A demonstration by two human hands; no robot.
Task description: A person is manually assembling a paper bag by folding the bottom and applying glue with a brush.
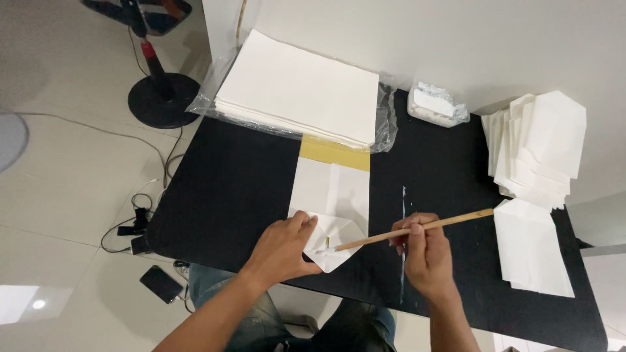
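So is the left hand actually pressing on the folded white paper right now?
Touching. The head view shows the left hand lying flat on the folded white paper, its fingers covering the paper's lower left flap, with no gap.

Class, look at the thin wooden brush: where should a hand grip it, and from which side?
Grip the wooden brush mid-shaft, from the right and above, as the right hand does. Its tip slants down-left onto the folded white paper, pinned by the left hand.

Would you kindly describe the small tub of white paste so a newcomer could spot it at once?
On the black table, look along the far edge, between the plastic-wrapped stack of white sheets and the pile of folded paper envelopes. The small tub of white paste sits there, the only container, covered in crinkled clear film.
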